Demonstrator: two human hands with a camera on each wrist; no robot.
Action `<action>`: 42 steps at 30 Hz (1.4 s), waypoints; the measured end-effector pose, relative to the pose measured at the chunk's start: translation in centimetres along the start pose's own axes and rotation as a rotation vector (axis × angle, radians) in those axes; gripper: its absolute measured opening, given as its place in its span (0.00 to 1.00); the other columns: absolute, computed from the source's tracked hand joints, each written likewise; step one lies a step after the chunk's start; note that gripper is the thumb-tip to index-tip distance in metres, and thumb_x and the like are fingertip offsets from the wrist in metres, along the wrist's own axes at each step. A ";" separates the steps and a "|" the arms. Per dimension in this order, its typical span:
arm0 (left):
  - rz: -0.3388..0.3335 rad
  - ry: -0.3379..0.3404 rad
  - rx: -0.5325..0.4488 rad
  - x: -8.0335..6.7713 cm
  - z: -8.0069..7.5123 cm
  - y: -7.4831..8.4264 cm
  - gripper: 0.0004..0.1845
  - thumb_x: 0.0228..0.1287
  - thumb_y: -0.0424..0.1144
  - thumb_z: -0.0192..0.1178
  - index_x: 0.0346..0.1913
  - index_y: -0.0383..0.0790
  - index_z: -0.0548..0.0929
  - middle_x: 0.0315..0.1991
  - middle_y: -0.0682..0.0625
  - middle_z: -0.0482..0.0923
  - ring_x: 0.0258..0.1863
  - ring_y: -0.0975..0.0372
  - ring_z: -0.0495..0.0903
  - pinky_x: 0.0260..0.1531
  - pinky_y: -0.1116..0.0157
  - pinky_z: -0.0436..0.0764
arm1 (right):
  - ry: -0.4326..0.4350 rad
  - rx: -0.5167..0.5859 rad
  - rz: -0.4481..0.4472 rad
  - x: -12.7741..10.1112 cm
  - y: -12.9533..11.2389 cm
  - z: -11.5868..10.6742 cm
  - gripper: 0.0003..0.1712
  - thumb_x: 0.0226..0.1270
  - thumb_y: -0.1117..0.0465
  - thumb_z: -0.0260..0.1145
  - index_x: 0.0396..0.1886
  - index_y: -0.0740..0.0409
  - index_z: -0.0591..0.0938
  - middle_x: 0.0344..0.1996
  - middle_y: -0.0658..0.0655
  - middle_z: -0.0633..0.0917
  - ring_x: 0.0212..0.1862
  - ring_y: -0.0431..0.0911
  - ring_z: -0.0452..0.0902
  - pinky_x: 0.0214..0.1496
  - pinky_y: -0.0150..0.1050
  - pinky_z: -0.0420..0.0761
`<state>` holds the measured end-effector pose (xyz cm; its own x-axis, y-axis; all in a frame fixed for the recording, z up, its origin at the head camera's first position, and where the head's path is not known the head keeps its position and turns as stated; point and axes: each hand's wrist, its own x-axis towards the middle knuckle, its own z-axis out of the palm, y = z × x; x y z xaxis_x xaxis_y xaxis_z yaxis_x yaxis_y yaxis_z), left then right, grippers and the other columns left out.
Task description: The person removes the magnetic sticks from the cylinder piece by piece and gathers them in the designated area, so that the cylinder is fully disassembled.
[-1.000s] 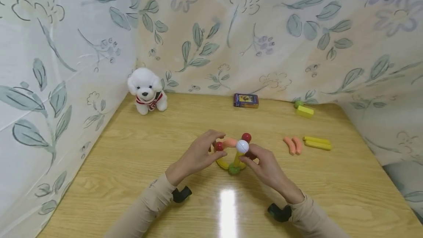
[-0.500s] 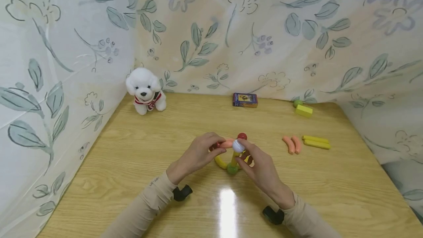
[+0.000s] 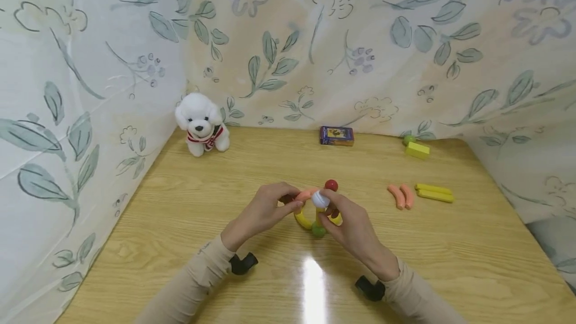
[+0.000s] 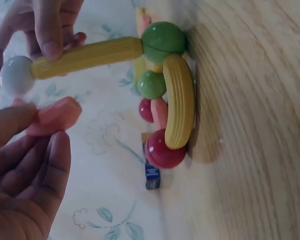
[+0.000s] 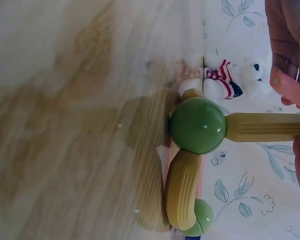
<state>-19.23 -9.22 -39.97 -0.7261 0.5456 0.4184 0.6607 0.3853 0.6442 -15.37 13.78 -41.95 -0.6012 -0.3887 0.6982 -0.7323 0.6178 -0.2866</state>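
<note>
Toy build of sticks & balls is sitting mid-table on the wooden table, right betw. both hands. Nearest the person, a green ball is resting on the tabletop; in the right wrist view it is joining a curved yellow stick lying flat and a straight yellow stick rising from it. Left wrist view is showing that straight stick topped w/ a white ball. Right hand is gripping this upright stick near the top, fingers curled round it just below the white ball. Left hand is pinching a pink stick, fingertips clamped on it, its free end sitting just beside the white ball; can't tell if touching. A red ball is showing just behind the hands, part of the same build.

Further right, two loose pink sticks are lying side by side, w/ two yellow sticks just beside them. Toward the back edge: a yellow block w/ a small green ball next to it, a small dark box nr the middle, and a white plush dog sitting in the far left corner. A floral cloth is hanging round the table.
</note>
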 end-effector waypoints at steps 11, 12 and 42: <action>-0.534 0.054 0.409 -1.7 -4.1 -4.3 0.21 0.69 0.42 0.57 0.17 0.39 0.76 0.14 0.53 0.66 0.15 0.63 0.63 0.18 0.67 0.65 | -0.003 0.024 0.026 -0.7 0.4 -0.6 0.36 0.45 0.72 0.77 0.57 0.63 0.74 0.33 0.54 0.84 0.30 0.40 0.79 0.32 0.32 0.82; -0.563 0.032 0.444 -1.9 -4.4 -4.9 0.23 0.69 0.41 0.57 0.14 0.39 0.72 0.13 0.53 0.62 0.14 0.63 0.61 0.17 0.67 0.63 | -0.002 0.020 0.023 -0.6 0.5 -0.7 0.36 0.45 0.72 0.77 0.57 0.63 0.74 0.33 0.54 0.83 0.30 0.40 0.79 0.31 0.32 0.81; 0.060 -0.282 0.403 -0.2 2.7 -2.7 0.05 0.64 0.35 0.63 0.42 0.43 0.86 0.45 0.47 0.76 0.38 0.58 0.70 0.41 0.64 0.73 | -0.179 0.627 0.584 1.0 -1.2 -2.5 0.24 0.66 0.63 0.66 0.61 0.55 0.73 0.47 0.66 0.83 0.29 0.44 0.85 0.29 0.44 0.85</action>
<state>-20.31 -8.33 -43.54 -0.6416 0.7342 0.2220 0.7612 0.5737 0.3024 -14.26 14.38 -39.29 -0.9378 -0.2610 0.2288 -0.3008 0.2823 -0.9109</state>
